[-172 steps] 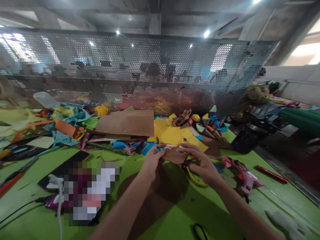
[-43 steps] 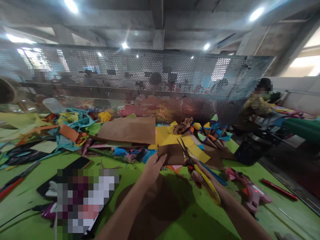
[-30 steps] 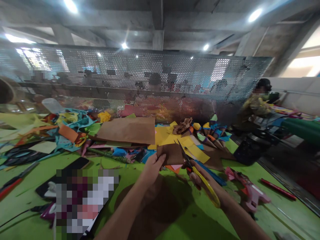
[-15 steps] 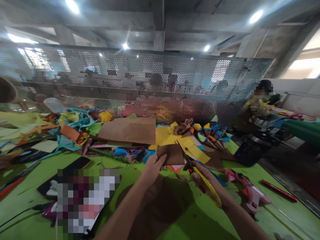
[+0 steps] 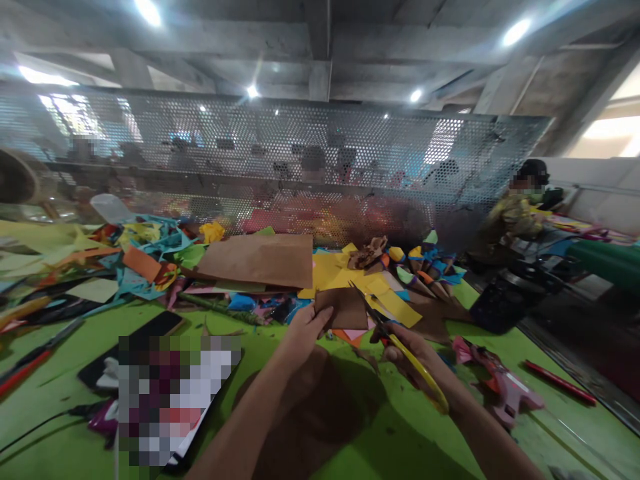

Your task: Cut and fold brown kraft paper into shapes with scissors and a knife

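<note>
Between the thumb and fingers of my left hand (image 5: 309, 331) is a small rectangular piece of brown paper (image 5: 349, 309), held up by its left edge above the table. My right hand (image 5: 404, 352) grips yellow-handled scissors (image 5: 367, 303), whose dark blades point up and to the left. The blades lie along the right edge of the brown piece; whether they touch it I cannot tell. Just behind both hands are yellow paper sheets (image 5: 340, 267) and a larger brown paper sheet (image 5: 260, 260).
Paper cones (image 5: 425, 267) and scraps cover the far side of the green table (image 5: 215, 407). A pink glue gun (image 5: 505, 387) and red pen (image 5: 560, 382) lie at right, a black phone (image 5: 100, 363) at left. A perforated metal screen (image 5: 280, 153) stands behind; a person (image 5: 517, 207) sits beyond, right.
My right hand and the scissors have shifted very slightly, with the yellow handle a little further right. The left hand keeps its hold on the brown paper.
</note>
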`<state>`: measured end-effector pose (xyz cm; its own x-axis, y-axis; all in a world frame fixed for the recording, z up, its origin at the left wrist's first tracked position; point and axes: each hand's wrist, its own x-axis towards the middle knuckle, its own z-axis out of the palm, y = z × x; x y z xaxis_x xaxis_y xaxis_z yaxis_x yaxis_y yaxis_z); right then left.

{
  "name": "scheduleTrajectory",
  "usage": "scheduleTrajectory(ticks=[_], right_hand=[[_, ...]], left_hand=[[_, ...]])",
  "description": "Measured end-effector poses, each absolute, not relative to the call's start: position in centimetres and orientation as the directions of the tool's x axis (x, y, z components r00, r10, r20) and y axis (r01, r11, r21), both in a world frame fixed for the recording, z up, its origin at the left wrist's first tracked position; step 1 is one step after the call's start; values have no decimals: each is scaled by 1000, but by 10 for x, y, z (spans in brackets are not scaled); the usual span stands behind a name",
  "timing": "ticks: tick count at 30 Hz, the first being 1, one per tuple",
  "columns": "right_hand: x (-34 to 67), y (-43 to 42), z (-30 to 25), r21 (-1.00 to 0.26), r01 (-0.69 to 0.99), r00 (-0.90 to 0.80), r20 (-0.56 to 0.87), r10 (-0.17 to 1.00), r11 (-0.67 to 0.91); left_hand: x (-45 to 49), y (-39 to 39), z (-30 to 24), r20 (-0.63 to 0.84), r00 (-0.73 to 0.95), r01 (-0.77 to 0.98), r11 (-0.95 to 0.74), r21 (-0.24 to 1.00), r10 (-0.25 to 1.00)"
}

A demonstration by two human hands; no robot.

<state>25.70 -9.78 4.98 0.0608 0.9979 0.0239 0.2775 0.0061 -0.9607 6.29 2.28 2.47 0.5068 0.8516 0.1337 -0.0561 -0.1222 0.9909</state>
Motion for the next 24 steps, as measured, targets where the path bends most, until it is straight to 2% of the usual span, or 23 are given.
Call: scheduleTrajectory(ticks=[8, 18, 24], right_hand=[[263, -97, 47, -947, 319, 40, 33, 999, 18], [270, -92, 47, -910, 407, 30, 105, 994, 84], [275, -89, 45, -889, 451, 32, 97, 995, 72]], left_hand=[[60, 23, 31, 127, 529, -63, -111, 992, 839], [54, 34, 22, 155, 605, -181, -55, 982, 781], [49, 37, 25, 155, 633, -128, -95, 987, 758]])
